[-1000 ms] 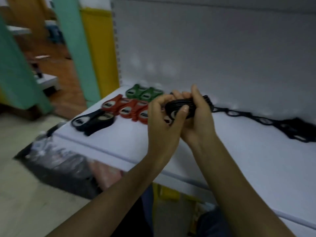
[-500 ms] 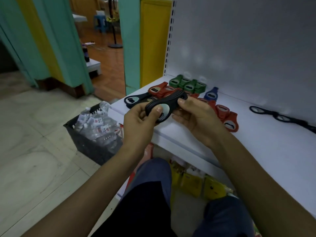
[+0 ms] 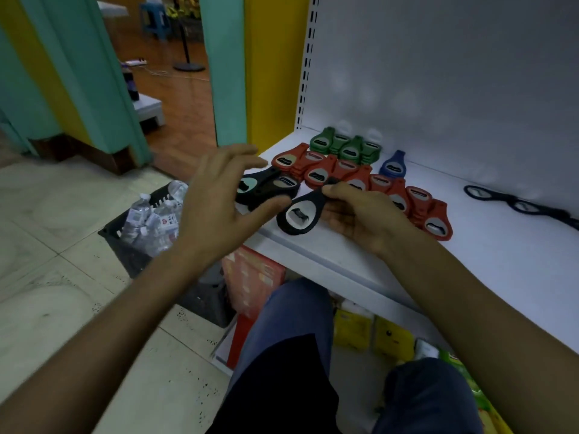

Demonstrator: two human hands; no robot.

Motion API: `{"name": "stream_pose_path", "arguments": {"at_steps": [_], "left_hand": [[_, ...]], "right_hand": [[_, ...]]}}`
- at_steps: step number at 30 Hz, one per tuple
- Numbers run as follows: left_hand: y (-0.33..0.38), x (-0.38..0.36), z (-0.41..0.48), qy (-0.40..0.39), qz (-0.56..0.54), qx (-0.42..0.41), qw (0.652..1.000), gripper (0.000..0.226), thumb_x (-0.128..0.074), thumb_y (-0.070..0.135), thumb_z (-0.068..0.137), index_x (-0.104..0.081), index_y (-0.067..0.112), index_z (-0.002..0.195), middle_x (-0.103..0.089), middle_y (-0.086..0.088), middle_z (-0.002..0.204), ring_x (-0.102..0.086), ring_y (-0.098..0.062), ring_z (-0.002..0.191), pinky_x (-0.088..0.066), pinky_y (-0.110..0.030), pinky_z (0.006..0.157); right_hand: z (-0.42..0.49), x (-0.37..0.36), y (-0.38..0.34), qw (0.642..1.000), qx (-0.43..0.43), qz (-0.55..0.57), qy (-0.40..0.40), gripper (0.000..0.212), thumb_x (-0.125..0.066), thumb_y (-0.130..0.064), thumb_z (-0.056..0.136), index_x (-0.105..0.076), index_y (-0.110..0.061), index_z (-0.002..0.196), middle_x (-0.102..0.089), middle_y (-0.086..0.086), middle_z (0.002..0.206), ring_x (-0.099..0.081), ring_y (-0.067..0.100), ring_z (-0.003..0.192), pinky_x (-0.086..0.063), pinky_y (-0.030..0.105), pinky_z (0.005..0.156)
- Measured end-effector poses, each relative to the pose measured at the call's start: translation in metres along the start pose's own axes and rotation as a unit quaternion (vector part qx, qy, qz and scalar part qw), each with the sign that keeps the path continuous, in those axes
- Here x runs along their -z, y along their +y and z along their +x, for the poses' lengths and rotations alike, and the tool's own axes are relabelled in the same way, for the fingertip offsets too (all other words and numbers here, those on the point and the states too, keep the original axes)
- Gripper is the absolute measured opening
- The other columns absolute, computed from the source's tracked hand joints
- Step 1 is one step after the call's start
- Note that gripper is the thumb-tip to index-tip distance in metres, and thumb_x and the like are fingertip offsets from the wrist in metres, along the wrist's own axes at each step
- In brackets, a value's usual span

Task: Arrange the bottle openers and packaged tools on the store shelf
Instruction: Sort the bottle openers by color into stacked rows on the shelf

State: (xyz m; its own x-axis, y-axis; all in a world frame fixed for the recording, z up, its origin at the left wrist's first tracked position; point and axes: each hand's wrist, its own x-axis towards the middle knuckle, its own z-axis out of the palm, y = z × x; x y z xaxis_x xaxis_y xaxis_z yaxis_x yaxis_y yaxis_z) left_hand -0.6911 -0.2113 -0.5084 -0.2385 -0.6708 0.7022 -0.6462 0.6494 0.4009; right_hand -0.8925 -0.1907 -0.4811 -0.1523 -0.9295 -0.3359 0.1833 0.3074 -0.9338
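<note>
Pinching a black bottle opener (image 3: 299, 214) by its narrow neck with the right hand (image 3: 360, 214), grip closed on it between thumb and fingertips, round head pointing toward lower left, just over the front lip of the shelf (image 3: 470, 277) at centre frame. Holding the left hand (image 3: 216, 198) beside it, grip open, fingers spread and carrying nothing, above the two black openers (image 3: 272, 184) lying at centre left. Judging the step as laying this one next to that black pair, in front of the red openers (image 3: 344, 173). Aiming for the same slant and face-up side as its neighbours; keeping it back from the lip to avoid tipping off; lowering it flat, not dropping; steadying the pair with the open left hand, without nudging the red row.
</note>
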Motion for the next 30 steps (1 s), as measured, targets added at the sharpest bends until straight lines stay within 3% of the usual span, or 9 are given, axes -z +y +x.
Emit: {"name": "stream_pose_path", "arguments": {"at_steps": [2,4,8,11,14,19,23,30], "left_hand": [[-0.026,0.002,0.013,-0.128,0.071,-0.084,0.986,0.068,-0.048,0.073,0.076,-0.059,0.018,0.116,-0.049,0.000,0.136,-0.043,-0.019,0.124,-0.030,-0.031,0.098],[-0.043,-0.001,0.023,-0.217,0.111,-0.128,0.961,0.080,-0.041,0.080,0.072,-0.056,0.020,0.123,-0.045,0.002,0.143,-0.039,-0.021,0.132,-0.027,-0.036,0.102],[-0.060,-0.011,0.027,-0.278,0.129,-0.159,0.939,0.091,-0.036,0.086,0.070,-0.046,0.024,0.137,-0.039,0.005,0.148,-0.032,-0.018,0.138,-0.026,-0.041,0.109],[-0.065,-0.017,0.025,-0.272,0.070,-0.157,0.947,0.090,-0.039,0.082,0.072,-0.044,0.022,0.138,-0.045,0.001,0.144,-0.037,-0.019,0.134,-0.029,-0.040,0.110],[-0.068,-0.022,0.023,-0.247,0.047,-0.173,0.952,0.081,-0.042,0.075,0.078,-0.047,0.017,0.136,-0.049,-0.003,0.140,-0.041,-0.023,0.132,-0.031,-0.040,0.109],[-0.072,-0.029,0.019,-0.240,0.041,-0.182,0.953,0.078,-0.038,0.071,0.085,-0.048,0.012,0.134,-0.049,-0.005,0.139,-0.041,-0.026,0.132,-0.038,-0.052,0.103],[-0.070,-0.031,0.018,-0.235,0.057,-0.183,0.953,0.074,-0.031,0.069,0.088,-0.049,0.012,0.133,-0.048,-0.006,0.140,-0.040,-0.028,0.132,-0.037,-0.049,0.103],[-0.065,-0.029,0.016,-0.230,0.079,-0.179,0.953,0.071,-0.029,0.065,0.090,-0.050,0.011,0.131,-0.049,-0.007,0.139,-0.041,-0.028,0.130,-0.035,-0.045,0.101]], "right_hand": [[0.007,-0.010,-0.002,1.000,-0.017,-0.023,0.012,0.008,-0.071,-0.014,0.083,-0.068,-0.007,0.084,-0.069,0.007,0.071,-0.065,0.014,0.060,-0.053,0.018,0.049],[0.013,-0.019,-0.005,0.998,-0.036,-0.036,0.025,0.011,-0.072,-0.012,0.082,-0.066,-0.003,0.087,-0.067,0.010,0.072,-0.064,0.015,0.058,-0.053,0.019,0.046],[0.021,-0.027,-0.012,0.994,-0.059,-0.084,0.038,0.019,-0.069,-0.012,0.085,-0.065,0.001,0.098,-0.066,0.012,0.075,-0.064,0.017,0.060,-0.053,0.020,0.044],[0.025,-0.029,-0.017,0.987,-0.042,-0.148,0.050,0.018,-0.068,-0.012,0.087,-0.063,0.003,0.094,-0.066,0.013,0.074,-0.063,0.018,0.058,-0.052,0.021,0.041],[0.027,-0.033,-0.017,0.982,-0.029,-0.179,0.059,0.014,-0.067,-0.009,0.087,-0.063,0.004,0.092,-0.067,0.015,0.077,-0.065,0.022,0.061,-0.058,0.026,0.050],[0.028,-0.036,-0.014,0.982,-0.028,-0.174,0.065,0.015,-0.066,-0.004,0.087,-0.064,0.006,0.099,-0.066,0.016,0.081,-0.064,0.021,0.064,-0.056,0.023,0.048],[0.029,-0.037,-0.011,0.985,-0.012,-0.156,0.074,0.018,-0.066,-0.002,0.086,-0.064,0.007,0.101,-0.066,0.014,0.079,-0.063,0.018,0.060,-0.052,0.019,0.043],[0.033,-0.041,-0.001,0.979,0.034,-0.164,0.118,0.023,-0.070,-0.005,0.084,-0.059,0.004,0.103,-0.067,0.016,0.078,-0.064,0.013,0.048,-0.054,0.024,0.043]]}}
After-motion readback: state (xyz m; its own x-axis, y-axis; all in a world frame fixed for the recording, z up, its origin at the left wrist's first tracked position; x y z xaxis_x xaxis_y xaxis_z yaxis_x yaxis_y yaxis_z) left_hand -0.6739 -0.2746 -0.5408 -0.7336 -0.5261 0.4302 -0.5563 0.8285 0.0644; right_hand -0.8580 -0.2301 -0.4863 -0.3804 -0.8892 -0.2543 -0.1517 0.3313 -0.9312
